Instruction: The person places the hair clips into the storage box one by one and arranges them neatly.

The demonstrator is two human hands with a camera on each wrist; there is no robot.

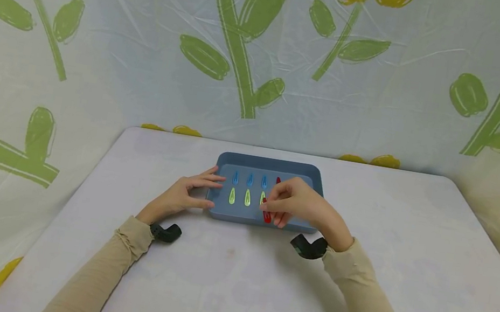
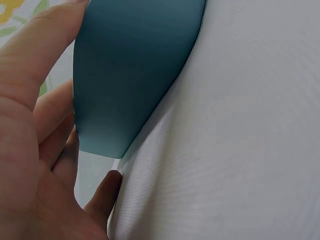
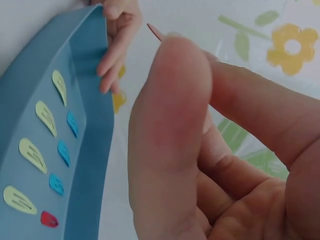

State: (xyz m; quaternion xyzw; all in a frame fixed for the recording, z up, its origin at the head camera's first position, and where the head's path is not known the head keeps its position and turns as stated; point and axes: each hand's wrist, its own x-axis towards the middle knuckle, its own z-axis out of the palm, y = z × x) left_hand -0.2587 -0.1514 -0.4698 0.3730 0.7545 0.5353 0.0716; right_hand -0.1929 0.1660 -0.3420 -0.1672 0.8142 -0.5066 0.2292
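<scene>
My right hand (image 1: 299, 202) pinches a red snap hair clip (image 1: 267, 217) between thumb and fingertips, over the front right part of a blue-grey tray (image 1: 240, 219). In the right wrist view only the thin tip of that held clip (image 3: 154, 31) shows past the fingers. My left hand (image 1: 182, 194) is at the tray's left end, its spread fingers touching the rim. Inside the tray lie three blue clips (image 3: 63, 153) in a row and several yellow-green clips (image 3: 32, 155) in a row nearer me. Another red clip (image 3: 49, 219) lies in line with the blue ones, partly behind my right hand in the head view.
The tray stands near the far edge of a white-covered table (image 1: 220, 282). Behind it hangs a flower-printed curtain (image 1: 148, 52). A black wrist mount (image 1: 309, 247) sits under the right wrist, another (image 1: 166, 233) under the left, both close in front of the tray.
</scene>
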